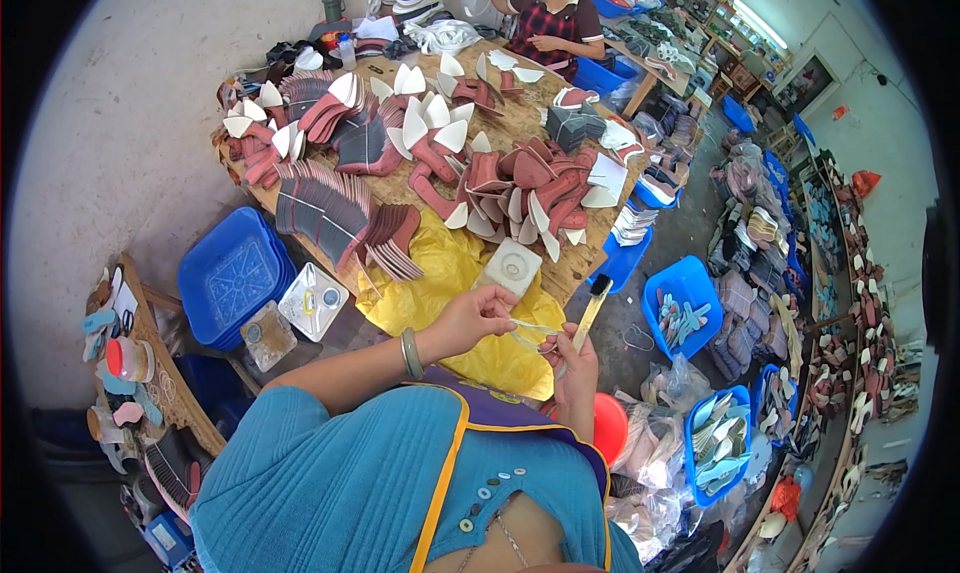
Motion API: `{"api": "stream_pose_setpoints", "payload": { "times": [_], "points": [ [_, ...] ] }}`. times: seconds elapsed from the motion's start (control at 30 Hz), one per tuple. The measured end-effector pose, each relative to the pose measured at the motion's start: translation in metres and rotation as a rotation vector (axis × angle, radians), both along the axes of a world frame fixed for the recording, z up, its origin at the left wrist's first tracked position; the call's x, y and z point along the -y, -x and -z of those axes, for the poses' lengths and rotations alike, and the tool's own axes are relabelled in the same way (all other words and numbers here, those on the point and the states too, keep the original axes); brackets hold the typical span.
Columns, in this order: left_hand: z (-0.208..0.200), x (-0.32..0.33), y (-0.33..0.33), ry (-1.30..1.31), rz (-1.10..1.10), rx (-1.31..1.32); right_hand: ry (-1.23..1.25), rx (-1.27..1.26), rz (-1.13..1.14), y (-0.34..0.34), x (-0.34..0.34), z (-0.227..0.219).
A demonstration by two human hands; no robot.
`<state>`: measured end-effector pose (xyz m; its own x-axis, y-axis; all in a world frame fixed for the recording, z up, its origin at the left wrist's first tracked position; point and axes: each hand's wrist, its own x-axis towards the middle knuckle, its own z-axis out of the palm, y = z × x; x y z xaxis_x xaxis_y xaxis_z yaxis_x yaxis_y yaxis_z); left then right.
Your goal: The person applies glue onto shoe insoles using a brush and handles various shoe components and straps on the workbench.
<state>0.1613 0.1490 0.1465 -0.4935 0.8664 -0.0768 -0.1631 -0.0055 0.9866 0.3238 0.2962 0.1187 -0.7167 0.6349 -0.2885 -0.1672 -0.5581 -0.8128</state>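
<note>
My left hand [470,321] is closed, its fingertips pinching one end of a thin pale strip [535,328]. The strip loops across to my right hand [573,368], whose fingers are curled around it and around a brush [590,315]. The brush has a light wooden handle and dark bristles pointing up and away. Below both hands a crumpled yellow sheet [455,273] drapes over the table's near edge. Just beyond my left fingers, on that sheet, sits a whitish square block or tub [511,266] with a round mark on top.
Stacks of reddish and grey shoe insoles [325,213] crowd the wooden table [405,195]. Stacked blue trays [235,273] are on the left; blue bins of insoles [683,308] stand on the right. A red bucket [608,428] is near my right forearm. Another person [555,28] is across the table.
</note>
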Motion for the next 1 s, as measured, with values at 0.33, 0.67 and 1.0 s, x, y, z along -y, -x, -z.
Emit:
{"api": "stream_pose_setpoints", "payload": {
  "times": [0.33,0.67,1.0],
  "points": [
    [-0.004,0.051,0.078,0.06,-0.12,-0.128,-0.021,0.02,0.011,0.079,0.046,-0.005],
    [0.008,0.089,0.156,-0.001,-0.016,0.037,-0.103,0.057,-0.021,0.155,0.087,-0.022],
    [0.018,0.139,0.272,-0.026,-0.34,0.131,-0.209,0.087,0.05,0.217,0.096,-0.025]
  ]
}}
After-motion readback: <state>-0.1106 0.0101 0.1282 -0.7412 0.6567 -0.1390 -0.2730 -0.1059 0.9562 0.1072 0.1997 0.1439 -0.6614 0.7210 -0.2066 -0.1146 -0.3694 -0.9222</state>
